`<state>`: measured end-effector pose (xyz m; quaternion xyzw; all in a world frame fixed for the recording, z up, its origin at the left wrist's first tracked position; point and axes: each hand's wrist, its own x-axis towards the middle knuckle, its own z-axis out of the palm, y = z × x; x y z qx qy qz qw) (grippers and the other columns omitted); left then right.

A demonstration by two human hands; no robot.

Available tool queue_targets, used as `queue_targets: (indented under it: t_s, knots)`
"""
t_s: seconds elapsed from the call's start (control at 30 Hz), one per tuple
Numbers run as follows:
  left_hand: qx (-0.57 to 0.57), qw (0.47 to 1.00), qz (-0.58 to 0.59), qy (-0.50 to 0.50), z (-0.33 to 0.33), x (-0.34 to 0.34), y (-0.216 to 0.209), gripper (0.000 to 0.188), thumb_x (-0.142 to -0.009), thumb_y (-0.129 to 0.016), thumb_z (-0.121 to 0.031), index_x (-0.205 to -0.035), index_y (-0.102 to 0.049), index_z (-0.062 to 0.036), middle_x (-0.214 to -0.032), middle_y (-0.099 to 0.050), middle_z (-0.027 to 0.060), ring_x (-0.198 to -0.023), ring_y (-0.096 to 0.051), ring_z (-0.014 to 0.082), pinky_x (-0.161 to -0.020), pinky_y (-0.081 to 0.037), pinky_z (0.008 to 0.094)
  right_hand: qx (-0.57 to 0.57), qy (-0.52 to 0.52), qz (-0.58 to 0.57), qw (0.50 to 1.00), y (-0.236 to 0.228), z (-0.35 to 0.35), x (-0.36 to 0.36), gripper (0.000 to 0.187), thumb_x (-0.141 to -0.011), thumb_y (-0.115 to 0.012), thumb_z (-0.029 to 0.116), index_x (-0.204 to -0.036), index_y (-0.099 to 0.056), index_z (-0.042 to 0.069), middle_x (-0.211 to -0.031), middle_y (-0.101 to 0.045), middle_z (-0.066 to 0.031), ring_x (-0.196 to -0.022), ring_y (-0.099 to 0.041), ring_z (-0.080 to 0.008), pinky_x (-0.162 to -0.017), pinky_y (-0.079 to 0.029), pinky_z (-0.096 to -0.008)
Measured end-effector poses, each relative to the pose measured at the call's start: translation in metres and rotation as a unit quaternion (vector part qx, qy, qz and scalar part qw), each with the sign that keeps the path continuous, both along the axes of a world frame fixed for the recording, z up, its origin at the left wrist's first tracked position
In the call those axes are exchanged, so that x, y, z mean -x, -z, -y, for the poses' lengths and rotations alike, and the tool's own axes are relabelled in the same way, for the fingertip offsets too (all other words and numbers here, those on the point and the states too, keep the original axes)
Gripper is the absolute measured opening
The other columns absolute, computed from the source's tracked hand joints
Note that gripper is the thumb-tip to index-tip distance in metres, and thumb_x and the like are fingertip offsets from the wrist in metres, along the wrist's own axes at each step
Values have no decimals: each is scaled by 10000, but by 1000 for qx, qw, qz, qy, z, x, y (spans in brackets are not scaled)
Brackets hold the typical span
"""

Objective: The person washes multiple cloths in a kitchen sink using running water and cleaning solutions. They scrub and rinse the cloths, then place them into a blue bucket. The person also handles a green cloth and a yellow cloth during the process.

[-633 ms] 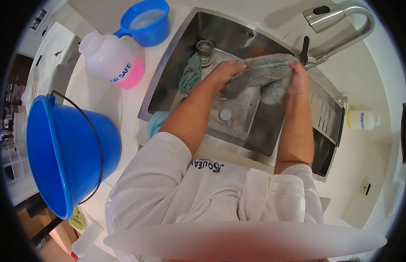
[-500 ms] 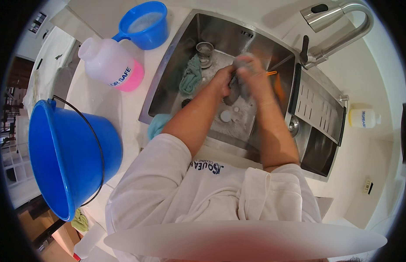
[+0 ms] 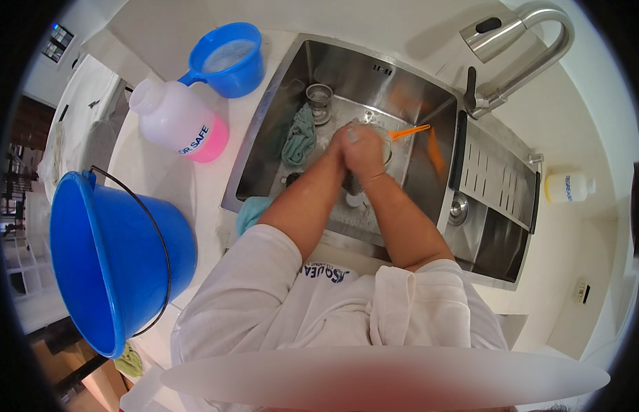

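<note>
Both hands, the left hand (image 3: 341, 145) and right hand (image 3: 366, 152), are being clamped tight around a bunched grey cloth (image 3: 354, 134) over the sink (image 3: 264, 130), so drips are being caught in the basin. A teal rag (image 3: 299, 137) is being left aside by the drain.

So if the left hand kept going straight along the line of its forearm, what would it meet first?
Probably the far wall of the sink, past the grey cloth that the left hand and right hand squeeze together. Depth is unclear; the metal strainer cup lies slightly left of that line.
</note>
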<state>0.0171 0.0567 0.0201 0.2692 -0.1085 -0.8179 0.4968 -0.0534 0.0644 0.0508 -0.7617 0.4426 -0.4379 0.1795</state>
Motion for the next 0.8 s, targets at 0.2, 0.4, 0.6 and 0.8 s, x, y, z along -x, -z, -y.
queue_targets:
  t_s: [0.2,0.4,0.6,0.8]
  knots:
    - [-123,972,186,-77,-14,13,-39,387,-839,-397,-376,-1036,-542,-77,-1046,-551,116,-953,-506,248,-816,-389,373,-152,137,-58,977,-13,16,4,250,-702,-528,261,-713,-568,15,-779,-559,-215,-764,-529,-375,-695,-426,-421]
    - [-138,946,294,-8,-14,3,-41,416,-842,-410,-382,-998,-544,-21,-988,-564,127,-892,-537,241,-781,-428,373,5,-41,-175,984,-1,-10,2,211,-737,-506,190,-705,-574,-7,-755,-571,-170,-730,-536,-338,-712,-425,-411]
    - [-87,985,124,88,-5,5,-34,407,-834,-446,-364,-1013,-542,-11,-1013,-565,112,-927,-527,220,-794,-416,342,38,156,-257,953,22,35,49,227,-711,-540,186,-815,-572,-14,-851,-569,-168,-811,-527,-311,-740,-427,-375]
    - [79,944,306,98,-6,2,-33,348,-766,-584,-326,-936,-580,-23,-879,-598,64,-832,-547,150,-751,-421,269,-358,-121,-98,920,13,32,99,269,-660,-543,97,-904,-579,-11,-802,-570,-101,-773,-525,-195,-711,-407,-283]
